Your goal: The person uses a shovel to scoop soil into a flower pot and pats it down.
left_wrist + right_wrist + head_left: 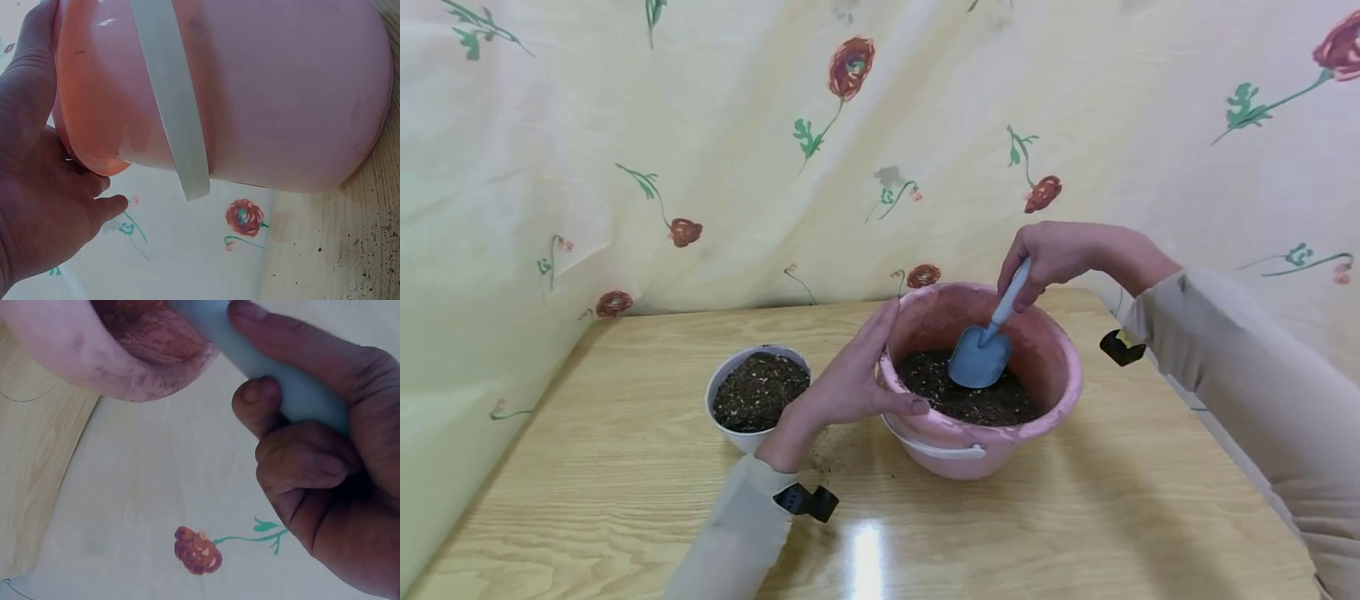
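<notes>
A pink bucket (951,450) with a white handle (943,452) stands on the wooden table, dark soil (925,375) inside it. My left hand (846,379) grips the bucket's rim on its left side, thumb toward the front; in the left wrist view this hand (47,187) lies along the rim. Fingers curled round its pale handle, my right hand (1060,254) holds a blue-grey trowel (981,358). The trowel tilts down into the bucket, its blade against the soil. In the right wrist view the trowel's handle (294,387) lies in the curled right hand (337,469).
Left of the bucket stands a white pot (730,435) heaped with dark soil, close to my left forearm. Soil crumbs (823,454) lie on the table (587,467) between the two. Behind the table hangs a cream flowered sheet (737,108).
</notes>
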A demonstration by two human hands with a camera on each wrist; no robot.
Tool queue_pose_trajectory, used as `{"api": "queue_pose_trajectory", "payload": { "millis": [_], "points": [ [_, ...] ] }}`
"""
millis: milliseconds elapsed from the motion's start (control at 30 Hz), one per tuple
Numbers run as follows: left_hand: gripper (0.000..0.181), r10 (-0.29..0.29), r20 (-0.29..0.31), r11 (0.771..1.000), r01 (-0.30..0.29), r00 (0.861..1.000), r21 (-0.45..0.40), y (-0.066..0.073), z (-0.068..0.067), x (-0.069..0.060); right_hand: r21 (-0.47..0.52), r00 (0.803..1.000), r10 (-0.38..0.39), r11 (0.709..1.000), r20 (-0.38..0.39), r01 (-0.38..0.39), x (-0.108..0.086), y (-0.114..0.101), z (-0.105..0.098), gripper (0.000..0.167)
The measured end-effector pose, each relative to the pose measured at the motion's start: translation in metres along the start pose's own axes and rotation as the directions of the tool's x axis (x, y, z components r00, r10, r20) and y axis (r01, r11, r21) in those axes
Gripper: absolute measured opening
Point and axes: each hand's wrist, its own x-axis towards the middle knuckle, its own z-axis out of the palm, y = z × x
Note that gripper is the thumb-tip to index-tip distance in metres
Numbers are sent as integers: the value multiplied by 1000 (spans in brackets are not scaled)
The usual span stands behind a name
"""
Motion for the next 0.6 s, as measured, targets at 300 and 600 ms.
{"api": "queue_pose_trajectory", "payload": {
  "millis": [300, 600],
  "points": [
    [129, -14, 7, 1000, 14, 1000, 5, 2, 2, 0, 69, 979, 88, 992, 183, -102, 7, -2, 1, 19],
    [131, -31, -2, 999, 31, 1000, 36, 1, 1, 0, 84, 953, 87, 990, 292, -116, 8, -5, 7, 8]
  ]
}}
